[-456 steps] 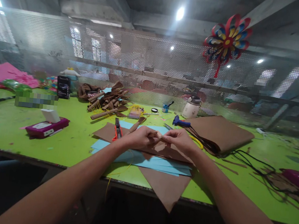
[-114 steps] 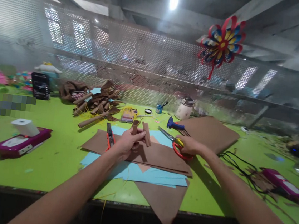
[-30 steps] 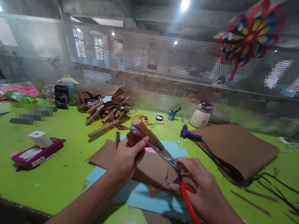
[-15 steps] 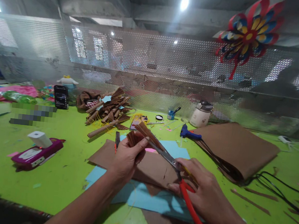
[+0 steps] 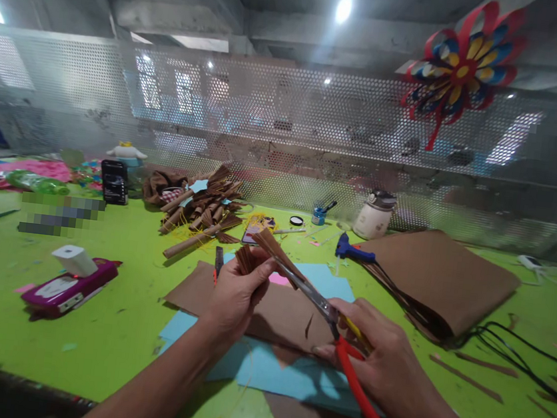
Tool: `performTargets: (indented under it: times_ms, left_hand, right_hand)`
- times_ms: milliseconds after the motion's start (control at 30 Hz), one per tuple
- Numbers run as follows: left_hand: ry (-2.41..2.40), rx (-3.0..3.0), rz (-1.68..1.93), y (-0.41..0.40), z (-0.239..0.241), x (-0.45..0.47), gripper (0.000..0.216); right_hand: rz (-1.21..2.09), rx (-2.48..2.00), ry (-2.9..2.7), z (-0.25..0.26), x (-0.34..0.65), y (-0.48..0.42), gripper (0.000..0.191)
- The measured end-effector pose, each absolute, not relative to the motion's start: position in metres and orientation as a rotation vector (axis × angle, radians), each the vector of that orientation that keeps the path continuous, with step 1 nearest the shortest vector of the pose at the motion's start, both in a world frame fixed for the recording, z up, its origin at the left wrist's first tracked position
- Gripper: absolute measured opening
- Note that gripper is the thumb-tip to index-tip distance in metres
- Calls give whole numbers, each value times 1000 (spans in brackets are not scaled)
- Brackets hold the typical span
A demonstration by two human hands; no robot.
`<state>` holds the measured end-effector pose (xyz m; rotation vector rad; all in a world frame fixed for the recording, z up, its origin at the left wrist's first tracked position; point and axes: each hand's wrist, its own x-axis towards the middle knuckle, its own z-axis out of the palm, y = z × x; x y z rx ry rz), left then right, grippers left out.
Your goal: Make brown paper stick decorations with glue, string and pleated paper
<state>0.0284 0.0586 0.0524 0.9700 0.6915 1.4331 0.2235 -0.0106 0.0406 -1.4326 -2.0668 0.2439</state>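
My left hand (image 5: 243,292) is closed on a folded strip of brown paper (image 5: 274,245), whose end is cut into a fringe. My right hand (image 5: 374,344) grips a pair of scissors (image 5: 316,297) with red handles, and something yellow shows beside its fingers. The blades reach up-left along the strip, close to my left fingertips. Below both hands lie a flat brown paper sheet (image 5: 286,314) and light blue paper (image 5: 290,375). A box cutter (image 5: 218,266) with an orange part rests just left of my left hand.
Fringed brown paper rolls (image 5: 203,207) are piled at the back. A blue glue gun (image 5: 354,250) lies near a large folded brown paper stack (image 5: 444,278) on the right, with black cable (image 5: 508,349) beside it. On the left is a purple power strip (image 5: 71,286); a kettle-like jar (image 5: 374,214) stands behind.
Both hands stay nearly in place. The scissor blades look slightly more closed along the strip, and a small brown scrap below them has shifted downward.
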Motion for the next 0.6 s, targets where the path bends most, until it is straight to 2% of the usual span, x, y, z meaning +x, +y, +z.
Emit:
performTargets:
  times_ms: [600]
  left_hand:
    - [689, 993, 1432, 57, 54, 26, 19]
  right_hand:
    - [203, -1337, -2086, 34, 224, -10, 42]
